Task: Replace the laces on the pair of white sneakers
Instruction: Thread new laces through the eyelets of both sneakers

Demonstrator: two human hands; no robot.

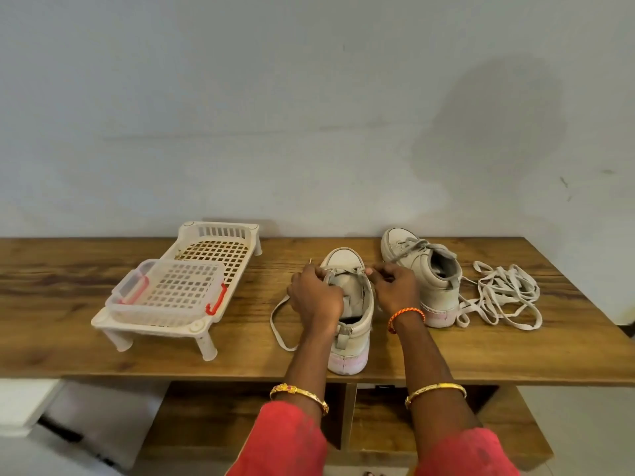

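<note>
Wall (309,97) fills the upper half of my view, pale and bare but for a soft shadow on the right, and below it runs the wooden table (68,338), whose left and right ends are cut off by the frame. Under its front edge I can make out wooden shelving, though what lies at the lower left is blurred. My red sleeves are cut off at the bottom. On the left of the table stands a white plastic rack (213,249) on short legs, with a clear lidded box (168,293) with red clips resting on its near end. Straight before me is the near sneaker (354,324), heel toward me and toe to the wall; my left hand (314,297) covers its left side and much of the opening, so I cannot see the eyelets there. My right hand (395,290) sits at its right side. The fingers of both hands are curled, each pinching an end of the lace (281,317) up near the front eyelets, just behind the toe; the exact grip is too small to tell. From under my left hand the lace loops out over the table to the left. The far sneaker (426,273) stands just right of my right hand, laced, its heel toward me. Right of it, touching its heel, lies a loose tangle of spare laces (505,297).
</note>
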